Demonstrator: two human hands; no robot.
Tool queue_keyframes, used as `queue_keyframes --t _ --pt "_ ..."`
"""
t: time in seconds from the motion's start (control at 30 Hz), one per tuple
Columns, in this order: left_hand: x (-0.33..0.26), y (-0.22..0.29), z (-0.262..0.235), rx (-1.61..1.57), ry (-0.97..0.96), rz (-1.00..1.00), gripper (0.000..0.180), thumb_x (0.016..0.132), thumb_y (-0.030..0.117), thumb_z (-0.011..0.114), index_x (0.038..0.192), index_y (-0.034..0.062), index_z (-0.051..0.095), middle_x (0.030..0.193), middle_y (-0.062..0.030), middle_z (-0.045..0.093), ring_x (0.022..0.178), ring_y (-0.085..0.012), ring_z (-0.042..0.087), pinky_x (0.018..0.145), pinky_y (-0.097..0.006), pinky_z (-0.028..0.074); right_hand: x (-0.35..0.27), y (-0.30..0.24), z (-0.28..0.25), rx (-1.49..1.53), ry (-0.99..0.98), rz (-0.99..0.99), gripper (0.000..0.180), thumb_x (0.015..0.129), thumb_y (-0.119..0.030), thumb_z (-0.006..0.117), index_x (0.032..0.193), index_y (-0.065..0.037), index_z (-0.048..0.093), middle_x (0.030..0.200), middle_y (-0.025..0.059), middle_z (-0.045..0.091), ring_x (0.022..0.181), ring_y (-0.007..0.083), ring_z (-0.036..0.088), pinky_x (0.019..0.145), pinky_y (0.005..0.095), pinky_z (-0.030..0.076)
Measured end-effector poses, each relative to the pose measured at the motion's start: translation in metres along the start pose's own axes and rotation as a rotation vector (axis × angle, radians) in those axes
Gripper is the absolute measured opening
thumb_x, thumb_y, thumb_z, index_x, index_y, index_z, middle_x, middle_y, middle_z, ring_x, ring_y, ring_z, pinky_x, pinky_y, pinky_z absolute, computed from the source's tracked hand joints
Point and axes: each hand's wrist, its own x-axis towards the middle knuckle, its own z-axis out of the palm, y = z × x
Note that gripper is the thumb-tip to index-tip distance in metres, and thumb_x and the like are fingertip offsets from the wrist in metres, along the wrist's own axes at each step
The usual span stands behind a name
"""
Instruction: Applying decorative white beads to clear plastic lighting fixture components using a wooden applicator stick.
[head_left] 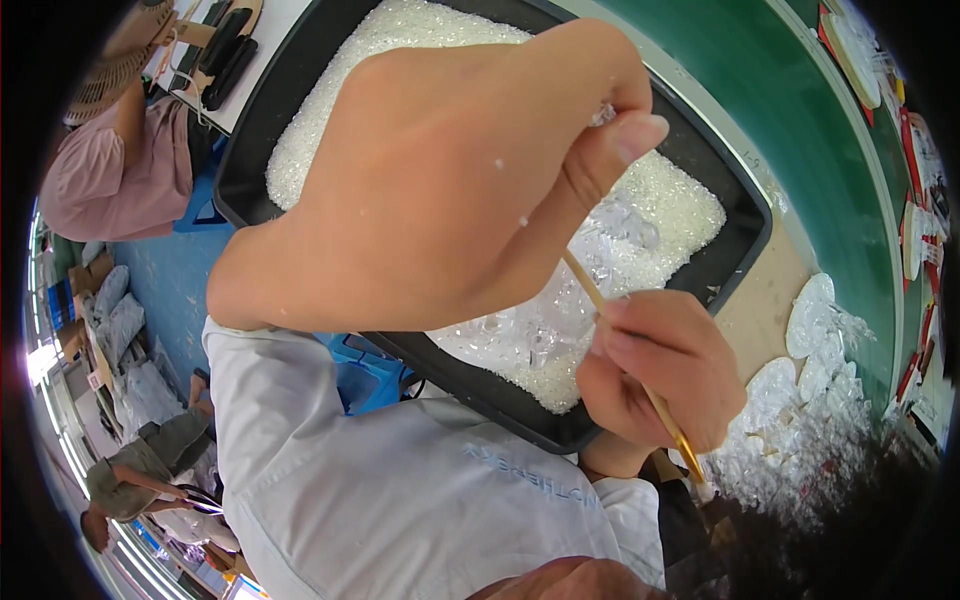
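Head view. Hands: 2. Brush: 1. Tray: 1. Other people: 2.

Left hand (430,185): closed in a pinch, thumb tip against the curled index finger; 1 small clear bit (603,114) shows between them. Several loose specks on the back of this hand.

Right hand (665,365): fingers closed around the wooden handle of the brush (584,279); handle end points up toward the left hand, ferrule and pale bristles stick out below the grip.

Black tray (742,222): beneath the left hand, beside the right; holds whitish granules (690,215), too many to count. Clear pieces (625,228) lie on them, below the left pinch; number cannot be told, hand overlaps.

Right of the right grip: 1 heap of clear items (800,430), uncounted. Both people (120,185) (160,465) well left of both grips.
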Motion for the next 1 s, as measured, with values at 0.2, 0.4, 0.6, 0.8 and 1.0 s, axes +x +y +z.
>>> queue_keyframes --t 0.2,0.4,0.6,0.8,1.0 --pt "-0.002 0.002 0.002 -0.005 0.004 0.007 0.013 0.103 0.007 0.062 0.098 -0.0033 0.067 0.074 -0.0046 0.066 0.062 -0.009 0.061 0.058 -0.021 0.048 -0.003 0.001 -0.005 0.06 -0.007 -0.015 0.023 0.062 0.012 0.066 0.082 0.003 0.061 0.074 0.0198 0.067 0.053 0.0254 0.064 0.047 0.031 0.053" --pt "-0.003 0.002 0.0 -0.002 -0.03 -0.001 0.014 0.103 0.007 0.061 0.098 -0.0048 0.066 0.076 -0.0066 0.067 0.063 -0.011 0.063 0.059 -0.023 0.05 -0.006 0.001 -0.002 0.058 0.035 0.015 0.021 0.062 0.012 0.066 0.08 0.002 0.061 0.074 0.02 0.067 0.053 0.0259 0.064 0.047 0.0311 0.053" --pt "-0.005 0.006 -0.003 -0.002 -0.059 -0.039 0.017 0.103 0.008 0.06 0.099 -0.0075 0.065 0.084 -0.0104 0.07 0.066 -0.0135 0.065 0.061 -0.024 0.052 -0.006 -0.004 -0.002 0.079 0.063 0.055 0.019 0.066 0.01 0.069 0.08 0.001 0.061 0.074 0.018 0.068 0.053 0.0257 0.064 0.047 0.0312 0.054" --pt "-0.009 0.009 -0.002 -0.035 -0.035 -0.08 0.017 0.104 0.007 0.059 0.1 -0.0087 0.064 0.087 -0.0125 0.069 0.07 -0.0147 0.065 0.064 -0.025 0.053 -0.004 -0.007 -0.005 0.088 0.017 0.084 0.016 0.071 0.006 0.071 0.081 -0.001 0.061 0.075 0.0173 0.068 0.053 0.0246 0.064 0.048 0.0315 0.054" --pt "-0.01 0.008 -0.002 -0.059 -0.014 -0.09 0.019 0.105 0.009 0.059 0.1 -0.0088 0.064 0.088 -0.0131 0.069 0.071 -0.0144 0.065 0.065 -0.026 0.053 -0.01 -0.005 -0.007 0.224 0.061 0.101 0.024 0.059 0.008 0.08 0.079 0.006 0.067 0.076 0.0197 0.068 0.058 0.0282 0.066 0.05 0.0326 0.055"
